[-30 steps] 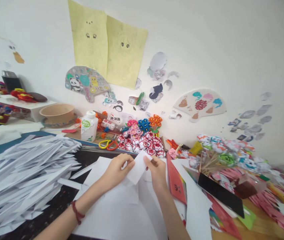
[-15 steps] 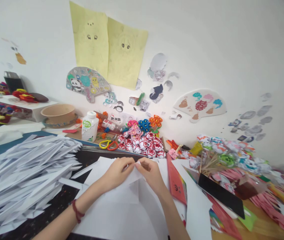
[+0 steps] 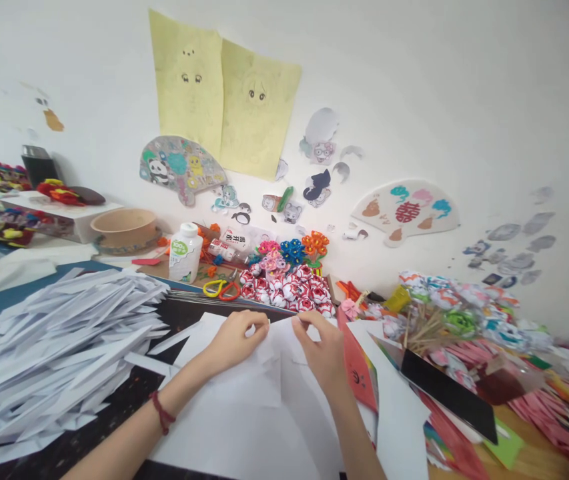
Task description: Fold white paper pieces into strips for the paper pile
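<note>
My left hand (image 3: 237,341) is closed in a pinch, thumb against forefinger, on a piece of white paper (image 3: 281,339). A little to its right, my right hand (image 3: 321,343) pinches the same paper near its upper edge, and the span between the fingertips looks flat. Beneath both hands lie large white sheets (image 3: 224,433), so the held piece's outline is hard to make out. A dark red cord bracelet (image 3: 163,413) circles my left wrist.
Left of my forearm spreads a heap of folded white paper strips (image 3: 64,353). Scissors (image 3: 221,288), a white bottle (image 3: 185,253) and red-white paper flowers (image 3: 289,290) stand along the back. To the right lie a red packet (image 3: 359,367) and a black phone (image 3: 449,393).
My hands have moved apart from fingertips nearly touching to a small gap, with white paper showing between them. The whole view has shifted slightly.
</note>
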`<state>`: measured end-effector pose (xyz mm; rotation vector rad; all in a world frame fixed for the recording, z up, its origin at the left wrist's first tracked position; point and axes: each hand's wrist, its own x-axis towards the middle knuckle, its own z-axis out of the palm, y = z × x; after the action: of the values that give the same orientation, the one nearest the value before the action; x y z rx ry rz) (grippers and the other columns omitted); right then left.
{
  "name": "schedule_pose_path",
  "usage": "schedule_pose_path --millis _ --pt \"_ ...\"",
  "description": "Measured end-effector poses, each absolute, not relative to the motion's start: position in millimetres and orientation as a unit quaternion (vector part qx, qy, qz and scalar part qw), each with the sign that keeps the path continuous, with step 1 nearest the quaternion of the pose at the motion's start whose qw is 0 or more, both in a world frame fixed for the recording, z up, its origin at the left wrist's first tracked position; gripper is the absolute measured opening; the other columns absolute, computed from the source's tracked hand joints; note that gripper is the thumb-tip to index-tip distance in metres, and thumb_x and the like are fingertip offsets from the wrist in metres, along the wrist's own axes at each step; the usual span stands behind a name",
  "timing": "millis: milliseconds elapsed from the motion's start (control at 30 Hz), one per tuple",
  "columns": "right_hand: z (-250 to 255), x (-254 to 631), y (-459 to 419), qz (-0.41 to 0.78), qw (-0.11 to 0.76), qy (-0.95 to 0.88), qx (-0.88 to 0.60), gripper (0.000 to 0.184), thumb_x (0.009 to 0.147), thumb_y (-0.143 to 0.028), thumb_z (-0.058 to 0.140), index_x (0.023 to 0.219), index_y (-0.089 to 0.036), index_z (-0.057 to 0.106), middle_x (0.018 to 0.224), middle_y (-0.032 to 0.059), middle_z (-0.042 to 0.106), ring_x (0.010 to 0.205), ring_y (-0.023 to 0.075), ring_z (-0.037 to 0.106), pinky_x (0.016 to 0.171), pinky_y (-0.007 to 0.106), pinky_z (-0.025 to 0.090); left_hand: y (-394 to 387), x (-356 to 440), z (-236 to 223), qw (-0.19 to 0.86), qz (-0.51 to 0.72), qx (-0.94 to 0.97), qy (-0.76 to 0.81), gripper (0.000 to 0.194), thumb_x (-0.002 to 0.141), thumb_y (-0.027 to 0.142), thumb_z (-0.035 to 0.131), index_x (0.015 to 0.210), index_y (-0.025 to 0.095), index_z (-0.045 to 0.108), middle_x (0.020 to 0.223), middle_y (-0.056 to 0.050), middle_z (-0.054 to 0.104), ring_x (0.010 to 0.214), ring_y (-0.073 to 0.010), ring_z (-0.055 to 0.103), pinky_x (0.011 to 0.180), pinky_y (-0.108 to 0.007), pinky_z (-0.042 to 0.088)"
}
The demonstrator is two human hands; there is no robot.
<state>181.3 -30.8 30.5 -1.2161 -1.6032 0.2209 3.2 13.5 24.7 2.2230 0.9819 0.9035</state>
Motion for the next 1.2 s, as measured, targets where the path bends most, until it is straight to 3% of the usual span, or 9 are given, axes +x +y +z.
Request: schedule_pose_path --millis 233,367,433,567,733,933,1200 --pt "26.9 200.7 -24.4 0.127 0.621 -0.556 -0.538 0.015 0.08 -0.032 0.058 0.075 -0.018 0.061 0.073 0.0024 0.061 0.069 0.017 0.054 0.065 0.026 0.042 24.8 -7.2 21.0 0.24 0.353 0.802 0.418 0.023 0.08 0.024 0.044 0.063 0.018 0.059 0.065 -0.001 0.061 0.064 -0.0153 0.051 0.06 -0.023 0.034" --pt "21.0 197.6 -18.9 0.227 0.653 -0.513 -0.509 0.016 0.078 -0.033 0.06 0.076 -0.018 0.059 0.07 0.0008 0.059 0.066 0.0156 0.054 0.061 0.025 0.043 22.7 -5.8 24.9 0.282 0.414 0.769 0.397 0.027 0.087 0.032 0.038 0.081 0.017 0.06 0.076 -0.001 0.062 0.067 -0.0137 0.051 0.06 -0.021 0.034" --pt "17.7 192.1 -16.6 0.272 0.64 -0.516 -0.499 0.017 0.077 -0.034 0.061 0.074 -0.017 0.058 0.069 0.0008 0.059 0.066 0.0156 0.054 0.061 0.025 0.043 20.8 -2.9 24.5 0.317 0.433 0.76 0.367 0.028 0.088 0.034 0.038 0.087 0.017 0.059 0.081 -0.001 0.062 0.071 -0.0134 0.051 0.061 -0.021 0.036" --pt "12.3 185.1 -13.5 0.327 0.623 -0.526 -0.477 0.016 0.074 -0.032 0.063 0.073 -0.017 0.059 0.068 -0.0004 0.059 0.063 0.0138 0.054 0.058 0.023 0.043 21.8 -1.8 18.8 0.309 0.442 0.748 0.386 0.029 0.086 0.036 0.045 0.072 0.015 0.059 0.067 0.001 0.057 0.062 -0.0118 0.046 0.058 -0.021 0.033" --pt "10.4 185.7 -14.1 0.447 0.472 -0.603 -0.463 0.021 0.074 -0.034 0.063 0.065 -0.016 0.059 0.058 -0.0022 0.055 0.051 0.0108 0.048 0.049 0.021 0.038 24.8 -8.2 19.2 0.262 0.416 0.767 0.412 0.029 0.082 0.037 0.05 0.07 0.014 0.062 0.06 0.002 0.055 0.058 -0.0113 0.044 0.056 -0.021 0.03" --pt "10.4 182.2 -16.5 0.464 0.422 -0.649 -0.43 0.021 0.08 -0.035 0.059 0.08 -0.015 0.065 0.072 0.0013 0.059 0.065 0.0125 0.052 0.058 0.022 0.038 15.2 1.1 18.5 0.284 0.333 0.813 0.384 0.026 0.081 0.032 0.052 0.069 0.015 0.066 0.06 0.001 0.059 0.057 -0.0112 0.046 0.055 -0.021 0.03" --pt "10.0 181.6 -16.9 0.466 0.414 -0.664 -0.412 0.018 0.082 -0.031 0.055 0.075 -0.015 0.061 0.068 -0.0009 0.052 0.061 0.0107 0.046 0.055 0.021 0.033 10.7 4.8 19.2 0.274 0.359 0.807 0.379 0.026 0.083 0.03 0.05 0.069 0.014 0.065 0.061 0.001 0.061 0.058 -0.0115 0.049 0.055 -0.02 0.03"
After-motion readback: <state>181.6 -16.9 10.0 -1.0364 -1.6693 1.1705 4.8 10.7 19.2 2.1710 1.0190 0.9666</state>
